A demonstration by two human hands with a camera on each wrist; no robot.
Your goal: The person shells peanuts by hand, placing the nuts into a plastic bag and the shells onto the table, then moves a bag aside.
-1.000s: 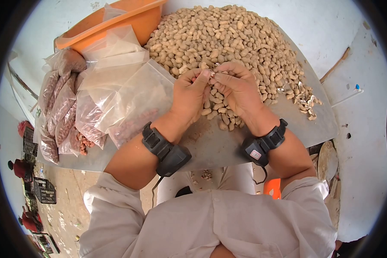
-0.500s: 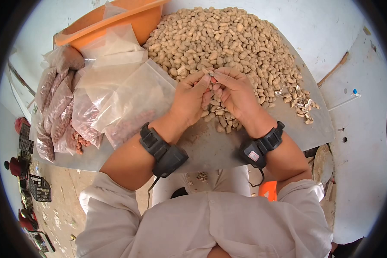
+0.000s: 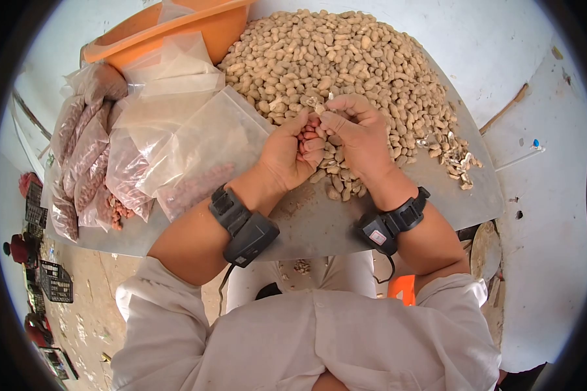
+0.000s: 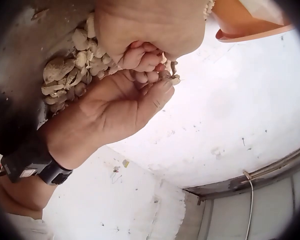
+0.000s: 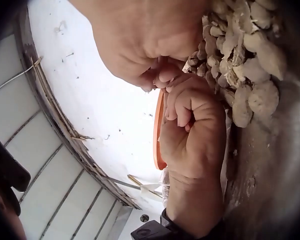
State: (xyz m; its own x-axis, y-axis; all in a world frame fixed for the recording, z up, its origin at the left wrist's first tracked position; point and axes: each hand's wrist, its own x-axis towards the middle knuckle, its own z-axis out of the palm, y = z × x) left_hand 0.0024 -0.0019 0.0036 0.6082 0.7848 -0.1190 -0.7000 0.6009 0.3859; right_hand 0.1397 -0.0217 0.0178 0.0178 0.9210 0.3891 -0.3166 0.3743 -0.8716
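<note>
My left hand [image 3: 284, 156] curls its fingers round several red peanut kernels [image 3: 308, 135] in front of the peanut pile. A bit of kernel [image 5: 188, 127] peeks out between those fingers in the right wrist view. Close beside it, the right hand [image 3: 364, 140] pinches a broken peanut shell [image 4: 173, 71] between thumb and fingertips. The fingertips of both hands meet over the near side of the unshelled peanuts [image 3: 336, 62]. Part of the shell is hidden behind the right fingers in the head view.
Filled bags of kernels [image 3: 88, 150] and flat plastic bags [image 3: 169, 130] lie at the left of the grey table [image 3: 287, 234]. An orange basin [image 3: 205, 29] stands behind them. Empty shells [image 3: 462, 159] lie at the right. A white wall [image 3: 548, 195] rises beyond the table's right edge.
The left hand has dropped a little and turned, so the kernels in it now show. The right hand has drawn slightly apart from it with the shell.
</note>
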